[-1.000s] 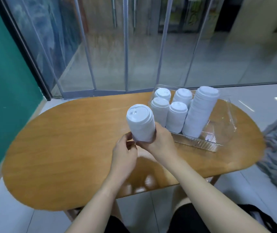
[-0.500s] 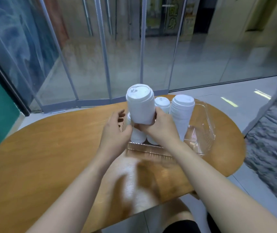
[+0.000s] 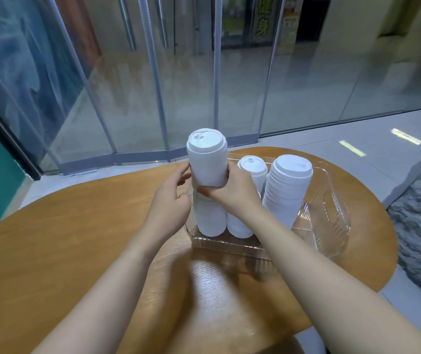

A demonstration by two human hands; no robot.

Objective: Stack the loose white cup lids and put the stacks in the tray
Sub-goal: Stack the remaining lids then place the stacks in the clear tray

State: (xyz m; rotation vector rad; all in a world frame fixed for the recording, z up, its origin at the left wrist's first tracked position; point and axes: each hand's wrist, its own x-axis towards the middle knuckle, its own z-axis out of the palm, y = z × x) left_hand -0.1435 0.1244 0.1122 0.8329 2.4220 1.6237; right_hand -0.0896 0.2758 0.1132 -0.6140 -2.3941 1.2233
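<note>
Holding lid stack higher, over tray | right hand fingers gripping | left hand open

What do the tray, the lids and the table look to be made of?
Tray: clear hard plastic, glossy, by its see-through ribbed walls. Lids in the held stack: thin white matte plastic, by the molded rims, though they could be coated paper. Table: wood or wood veneer with a smooth sheen, by its grain and the reflections on it.
</note>
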